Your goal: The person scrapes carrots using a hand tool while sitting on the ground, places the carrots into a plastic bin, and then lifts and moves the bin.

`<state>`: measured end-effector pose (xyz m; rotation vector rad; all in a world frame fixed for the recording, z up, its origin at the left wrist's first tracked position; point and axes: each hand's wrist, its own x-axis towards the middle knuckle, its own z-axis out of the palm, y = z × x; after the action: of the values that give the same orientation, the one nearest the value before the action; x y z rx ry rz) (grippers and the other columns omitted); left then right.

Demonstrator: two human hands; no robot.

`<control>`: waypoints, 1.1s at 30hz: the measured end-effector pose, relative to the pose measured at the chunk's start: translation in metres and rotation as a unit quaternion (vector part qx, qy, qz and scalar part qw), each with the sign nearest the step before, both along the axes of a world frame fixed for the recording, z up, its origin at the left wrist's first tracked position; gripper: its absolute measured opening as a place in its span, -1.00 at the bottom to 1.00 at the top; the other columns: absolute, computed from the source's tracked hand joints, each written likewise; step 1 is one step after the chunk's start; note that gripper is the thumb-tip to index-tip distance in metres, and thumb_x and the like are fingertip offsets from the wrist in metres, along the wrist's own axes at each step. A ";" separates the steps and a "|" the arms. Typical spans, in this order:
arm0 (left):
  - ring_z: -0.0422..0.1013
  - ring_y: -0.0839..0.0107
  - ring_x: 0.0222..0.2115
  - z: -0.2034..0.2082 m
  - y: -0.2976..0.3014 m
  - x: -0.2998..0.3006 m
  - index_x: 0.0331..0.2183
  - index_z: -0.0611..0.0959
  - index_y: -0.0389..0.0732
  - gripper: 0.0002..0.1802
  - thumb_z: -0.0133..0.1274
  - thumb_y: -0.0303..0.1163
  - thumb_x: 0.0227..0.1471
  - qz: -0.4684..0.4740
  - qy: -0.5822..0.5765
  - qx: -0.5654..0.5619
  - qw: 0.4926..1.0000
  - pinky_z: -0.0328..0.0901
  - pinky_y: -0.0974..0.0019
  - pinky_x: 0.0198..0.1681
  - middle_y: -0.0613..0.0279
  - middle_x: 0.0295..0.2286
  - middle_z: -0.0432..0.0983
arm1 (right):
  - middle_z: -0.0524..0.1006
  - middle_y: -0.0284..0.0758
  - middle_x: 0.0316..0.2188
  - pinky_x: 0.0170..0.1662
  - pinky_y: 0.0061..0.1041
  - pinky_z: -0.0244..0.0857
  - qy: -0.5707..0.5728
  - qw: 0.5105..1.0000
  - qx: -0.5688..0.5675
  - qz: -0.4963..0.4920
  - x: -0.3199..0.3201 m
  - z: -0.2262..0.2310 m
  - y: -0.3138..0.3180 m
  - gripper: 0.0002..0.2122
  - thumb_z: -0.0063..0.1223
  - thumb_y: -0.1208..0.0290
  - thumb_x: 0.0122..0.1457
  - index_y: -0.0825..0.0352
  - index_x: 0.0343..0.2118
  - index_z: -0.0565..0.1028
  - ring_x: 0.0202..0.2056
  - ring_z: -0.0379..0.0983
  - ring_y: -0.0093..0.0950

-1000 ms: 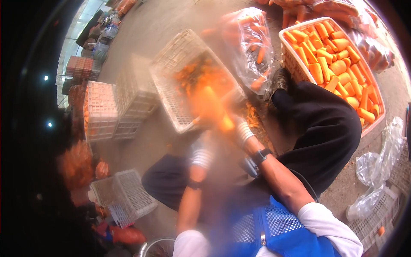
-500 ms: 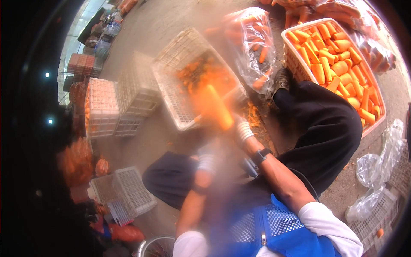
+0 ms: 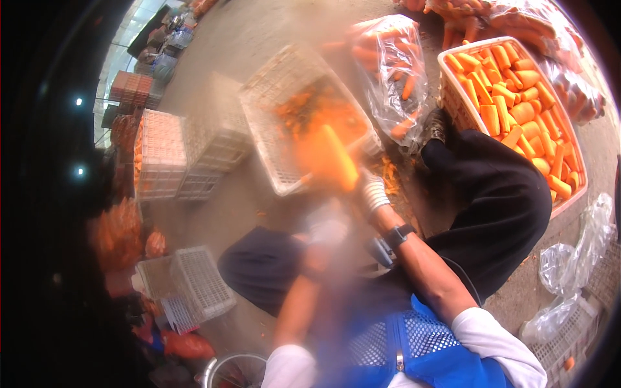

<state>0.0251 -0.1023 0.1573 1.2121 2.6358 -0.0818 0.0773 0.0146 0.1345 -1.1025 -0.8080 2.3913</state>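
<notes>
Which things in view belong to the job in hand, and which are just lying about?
Likely in the job:
carrot by the right hand;
crate with orange scraps;
crate of orange carrots.

Likely lying about:
loose clear plastic, right;
white crate, lower left.

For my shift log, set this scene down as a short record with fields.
Left hand: blurred, below the carrot in view; grip unclear
Right hand: close by the carrot's near end; grip unclear
Middle crate: white, orange scraps inside
Right crate: filled with carrot pieces
Clear bag: between the crates
Clothing: blue vest, dark trousers
</notes>
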 end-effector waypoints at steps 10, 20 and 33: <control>0.47 -0.08 -0.49 0.005 0.003 -0.002 -0.48 0.58 -0.19 -0.82 0.01 -0.28 -0.07 -0.013 0.007 0.148 0.989 0.34 -0.07 -0.41 -0.06 -0.56 0.53 | 0.49 -0.26 -0.29 -0.27 -0.50 0.35 -0.203 0.889 0.390 0.126 -0.038 -0.104 -0.003 -0.52 0.15 0.10 0.07 0.35 -0.06 0.36 -0.34 0.39 -0.45; 0.45 -0.08 -0.43 0.000 0.034 -0.024 -0.43 0.56 -0.19 -0.82 0.04 -0.29 -0.07 -0.057 -0.024 0.035 0.997 0.33 -0.04 -0.39 -0.09 -0.50 0.52 | 0.52 -0.15 -0.30 -0.28 -0.46 0.38 -0.190 0.909 0.363 0.076 -0.036 -0.138 0.024 -0.29 0.45 0.12 -0.31 0.39 -0.08 0.38 -0.32 0.46 -0.46; 0.45 -0.07 -0.39 -0.005 -0.003 -0.043 -0.40 0.57 -0.19 -0.83 -0.04 -0.38 -0.10 -0.015 0.002 0.085 0.996 0.33 -0.03 -0.30 -0.12 -0.46 0.52 | 0.51 -0.23 -0.25 -0.23 -0.47 0.38 0.137 0.974 -0.165 -0.067 -0.008 -0.033 0.011 -0.63 -0.07 0.22 0.23 0.45 -0.08 0.43 -0.31 0.44 -0.43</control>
<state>-0.0179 -0.1048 0.1522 1.3042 2.6742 0.1387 0.0690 0.0256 0.1017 -0.8766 -0.2426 2.5414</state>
